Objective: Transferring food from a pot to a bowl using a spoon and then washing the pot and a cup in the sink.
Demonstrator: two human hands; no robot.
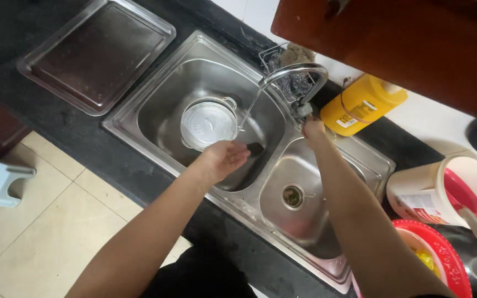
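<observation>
Two hands work over a double sink point(155, 91). Left hand point(223, 157) hovers with fingers loosely spread, holding nothing, just beside a lidded steel pot point(209, 124) under the water stream. Right hand point(313, 128) seems closed on the tap point(296, 83) base, a yellow bottle point(362, 104) beyond it.
</observation>
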